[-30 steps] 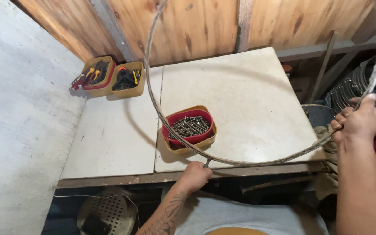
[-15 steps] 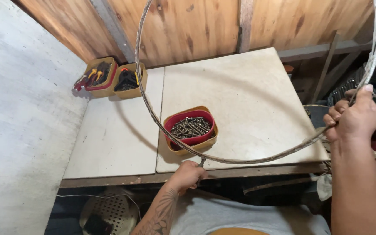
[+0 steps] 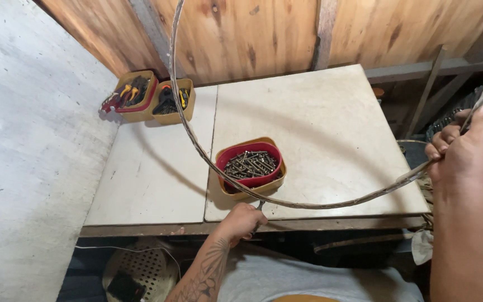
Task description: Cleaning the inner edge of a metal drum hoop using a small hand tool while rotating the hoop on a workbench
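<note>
The hoop, gripped by right hand and left hand, has swung slightly leftward.

Bare tabletop beyond the screw tub; hoop arcing across.

L hand fisted low; R hand raised, prob. gripping.

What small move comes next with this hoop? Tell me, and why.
Probably turn the hoop a little further through both hands: the right hand grips its right side, while the left hand holds its bottom at the table edge, by the screw tub.
</note>
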